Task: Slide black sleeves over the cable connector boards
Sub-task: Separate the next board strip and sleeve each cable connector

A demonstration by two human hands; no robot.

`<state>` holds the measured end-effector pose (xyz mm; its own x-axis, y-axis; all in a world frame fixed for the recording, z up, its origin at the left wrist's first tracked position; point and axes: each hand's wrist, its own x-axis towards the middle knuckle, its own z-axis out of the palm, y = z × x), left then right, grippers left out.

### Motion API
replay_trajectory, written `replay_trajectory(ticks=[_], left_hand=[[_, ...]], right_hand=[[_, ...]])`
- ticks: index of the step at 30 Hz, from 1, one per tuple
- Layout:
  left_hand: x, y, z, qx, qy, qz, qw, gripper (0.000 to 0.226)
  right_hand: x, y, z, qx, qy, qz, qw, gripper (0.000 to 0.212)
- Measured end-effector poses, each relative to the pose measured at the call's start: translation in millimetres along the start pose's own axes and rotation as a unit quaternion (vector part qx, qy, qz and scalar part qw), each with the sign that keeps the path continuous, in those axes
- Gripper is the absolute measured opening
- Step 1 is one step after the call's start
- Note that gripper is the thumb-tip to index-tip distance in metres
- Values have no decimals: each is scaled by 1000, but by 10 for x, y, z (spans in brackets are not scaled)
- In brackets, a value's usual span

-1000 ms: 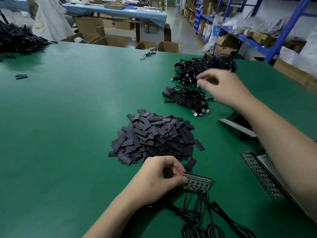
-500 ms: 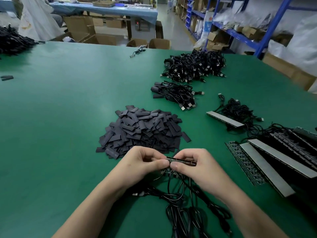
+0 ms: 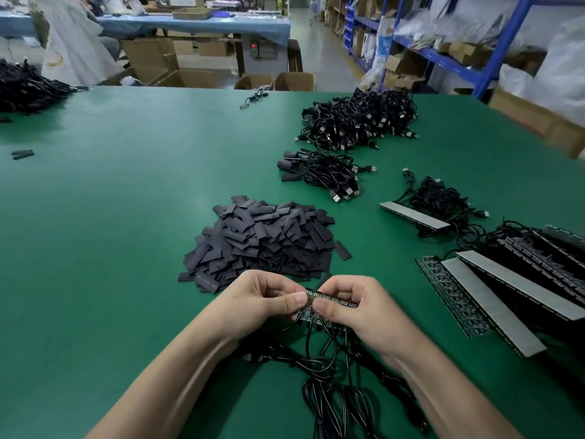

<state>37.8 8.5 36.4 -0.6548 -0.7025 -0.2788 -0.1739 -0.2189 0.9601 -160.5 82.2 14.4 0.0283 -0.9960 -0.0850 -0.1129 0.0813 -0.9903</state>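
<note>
Nearest, loops of black cables (image 3: 323, 403) on the green table (image 3: 110, 248), running up between the two forearms to a short strip of boards (image 3: 332, 298). Strip held just above the table, pinched at its left end between thumb and curled fingers of the left hand (image 3: 259, 299), and gripped along the rest by the right hand (image 3: 357, 308), thumb just beside the left thumb, fingers curled over the far edge. Row of small parts along the strip's upper edge, a bit of green circuit face below the thumbs. Just beyond the knuckles, a broad pile of flat black sleeves (image 3: 266, 242), a lone sleeve (image 3: 342, 250) lying just off its right side. To the right of the hands, several long panels (image 3: 493, 305) side by side, grey backs up, some overlapping, a dark studded one at the near left edge, more cable tangled behind them. Further back on the right, one grey strip (image 3: 413, 214) with a wire bundle (image 3: 440, 201) behind it. Past the pile, a small bundle (image 3: 323, 172) of black leads with metal plugs, and beyond that a large heap (image 3: 357, 122) of the same. Far left, two loose dark pieces (image 3: 22, 153) and, at the table's edge, another dark heap (image 3: 28, 87). Near the far edge, a single lead (image 3: 254, 98). Behind the table, open boxes (image 3: 294, 80), a bench (image 3: 196, 22) under blue cover, and blue racks (image 3: 506, 36) stacked with cartons and bags on the right.
</note>
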Motion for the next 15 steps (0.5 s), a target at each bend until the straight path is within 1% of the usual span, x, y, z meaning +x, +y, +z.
replay_trajectory(ticks=[4, 8, 15], left_hand=[[-11, -4, 21, -10, 8, -7, 1000, 14], [-18, -5, 44, -22, 14, -11, 1000, 13], [-71, -26, 79, -24, 38, -18, 999, 17]], right_hand=[[-9, -19, 18, 33, -7, 11, 999, 10], [-17, -14, 22, 38, -6, 8, 999, 14], [-21, -24, 22, 52, -12, 8, 999, 2]])
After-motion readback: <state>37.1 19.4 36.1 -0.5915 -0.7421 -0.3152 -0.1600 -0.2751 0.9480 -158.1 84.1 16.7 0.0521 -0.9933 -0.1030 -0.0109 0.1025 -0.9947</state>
